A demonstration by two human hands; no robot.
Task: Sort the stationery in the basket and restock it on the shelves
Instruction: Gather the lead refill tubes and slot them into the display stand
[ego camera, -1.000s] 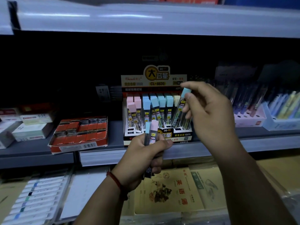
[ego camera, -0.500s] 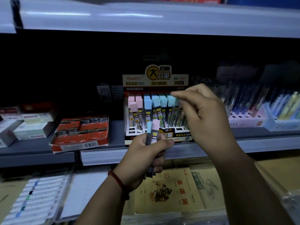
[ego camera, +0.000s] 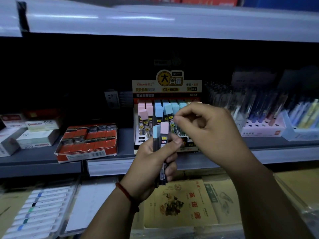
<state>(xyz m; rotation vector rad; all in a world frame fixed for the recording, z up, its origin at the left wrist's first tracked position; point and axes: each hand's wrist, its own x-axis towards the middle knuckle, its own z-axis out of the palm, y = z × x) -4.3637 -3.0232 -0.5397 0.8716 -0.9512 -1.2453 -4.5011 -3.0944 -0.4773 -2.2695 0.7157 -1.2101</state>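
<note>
A display box of pencil-lead tubes (ego camera: pixel 167 88) stands on the middle shelf, with pink-capped and blue-capped tubes (ego camera: pixel 158 111) upright in its slots. My left hand (ego camera: pixel 155 159) grips two lead tubes (ego camera: pixel 161 135) upright in front of the box, one blue-capped, one pink-capped. My right hand (ego camera: pixel 207 128) hovers just right of them with fingers curled and thumb against forefinger, holding nothing that I can see; it hides the right side of the box.
A red box of small packs (ego camera: pixel 88 140) lies left of the display, with white lead boxes (ego camera: pixel 34 133) further left. Pen racks (ego camera: pixel 262 116) stand to the right. Below the grey shelf edge (ego camera: pixel 43 163) lie notebooks (ego camera: pixel 181 204) and marker sets (ego camera: pixel 39 213).
My right hand set the blue-capped tube into the display box, let go and drew back toward the left hand. The left hand stayed put with its two tubes.
</note>
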